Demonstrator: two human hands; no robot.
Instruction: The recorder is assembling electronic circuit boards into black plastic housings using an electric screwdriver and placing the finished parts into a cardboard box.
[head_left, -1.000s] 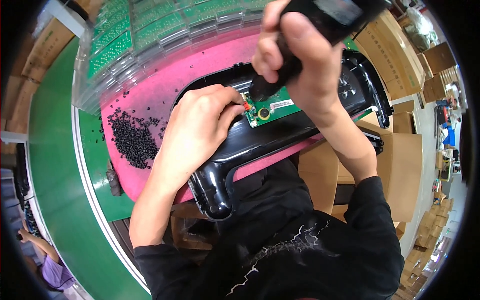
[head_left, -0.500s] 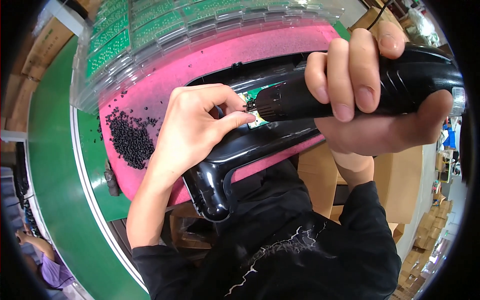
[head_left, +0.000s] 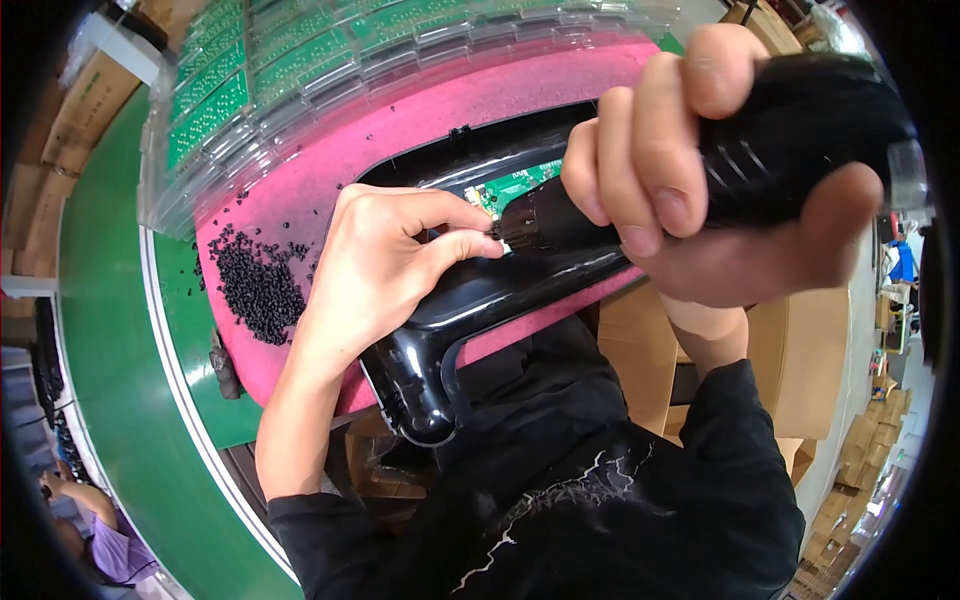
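My right hand (head_left: 650,160) is wrapped round a thick black electric screwdriver (head_left: 760,150), held nearly level with its nose pointing left. Thumb and forefinger of my left hand (head_left: 385,240) pinch together right at that nose; what lies between the fingertips is too small to make out. Just beyond them a green circuit board (head_left: 520,184) sits inside a long black plastic housing (head_left: 420,385), partly covered by the screwdriver. The housing's handle-like end points toward me, below my left wrist.
A heap of small black screws (head_left: 262,290) lies left on the pink mat (head_left: 400,130). Clear plastic trays (head_left: 300,120) of green circuit boards stand at the back. A dark lump (head_left: 224,365) rests on the green table (head_left: 120,300). Another person (head_left: 115,545) is at far left.
The screwdriver and my right hand have moved left and rotated slightly, the rear end rising. My left fingertips have shifted a little left, and more of the board's left end shows.
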